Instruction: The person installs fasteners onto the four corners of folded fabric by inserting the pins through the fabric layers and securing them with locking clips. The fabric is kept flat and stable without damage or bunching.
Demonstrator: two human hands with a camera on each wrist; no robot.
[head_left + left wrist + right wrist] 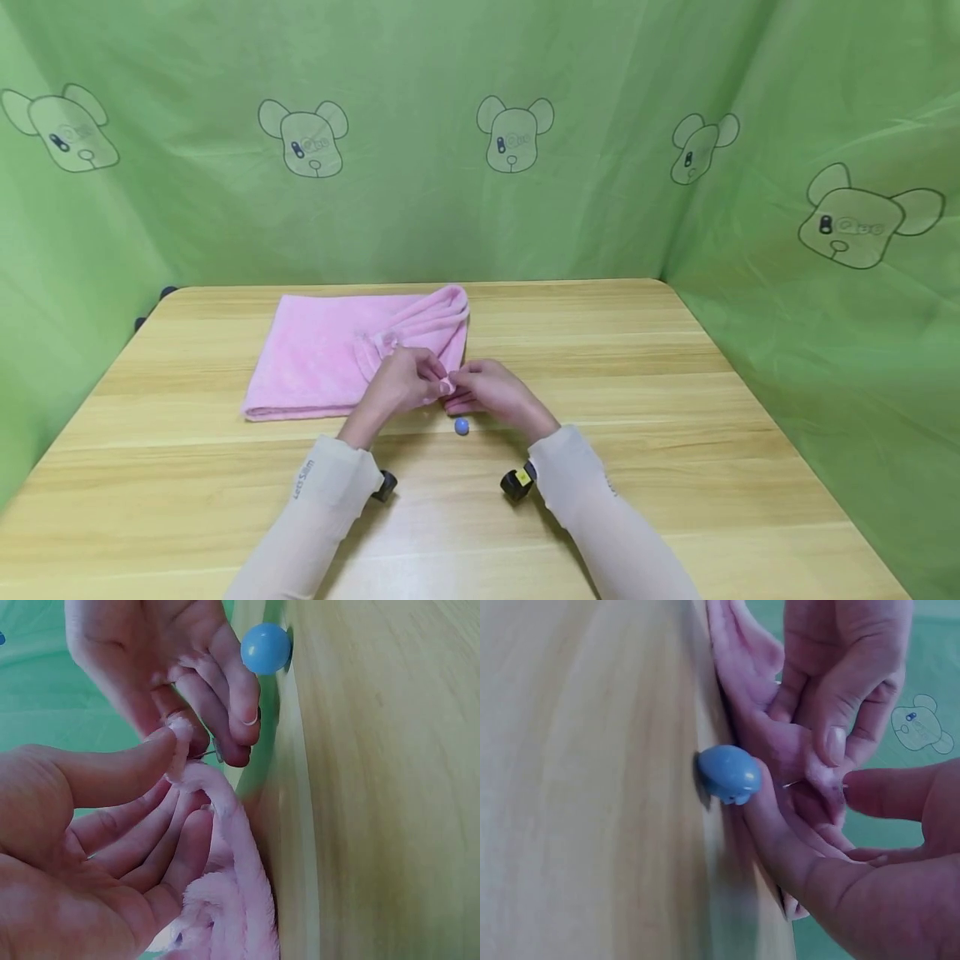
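A pink plush cloth (315, 350) lies folded on the wooden table, its right part bunched up. My left hand (407, 379) pinches a raised fold of it (180, 742) between thumb and fingers. Facing it, my right hand (498, 392) is at the same fold, with a thin metal pin (207, 754) between its thumb and fingers. The pin appears to run through the fold, a small tip (845, 787) showing by the right thumb. A small round blue cap-like piece (727, 772), notched underneath, sits on the table just in front of the hands.
Something small, clear and shiny (387, 340) lies on the cloth behind my left hand; its kind cannot be made out. Green curtains (420, 200) with printed bear heads surround the wooden table (600, 350) at the back and sides.
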